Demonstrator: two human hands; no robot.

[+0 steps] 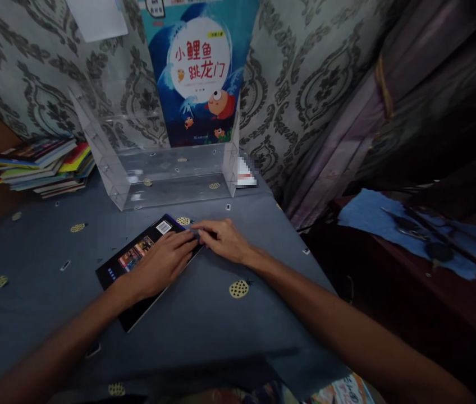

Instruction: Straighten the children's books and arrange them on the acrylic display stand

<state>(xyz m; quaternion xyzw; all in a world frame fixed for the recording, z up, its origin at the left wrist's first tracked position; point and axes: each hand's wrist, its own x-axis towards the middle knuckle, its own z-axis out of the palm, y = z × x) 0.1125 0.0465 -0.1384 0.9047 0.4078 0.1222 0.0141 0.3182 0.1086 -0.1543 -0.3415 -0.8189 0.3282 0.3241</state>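
A dark book (pixel 141 252) lies aslant on the table, its back cover up with a white barcode label and small pictures. My left hand (pixel 164 261) rests flat across it, fingers stretched toward its right corner. At that corner my right hand (pixel 223 240) has its thumb and fingers pinched on the book's edge. The fingertips of both hands nearly meet there. Behind the book stands a clear acrylic rack (pixel 173 174) with steps. On its back level a blue picture book (pixel 200 120) with an orange fish on the cover stands upright.
A stack of books (pixel 46 163) sits at the back left of the patterned tablecloth (pixel 40 314). Patterned wallpaper (pixel 301 73) and a tied curtain (pixel 339 112) rise behind. To the right, a blue cloth (pixel 415 230) bears dark tools. A colourful book (pixel 343 390) shows below the front edge.
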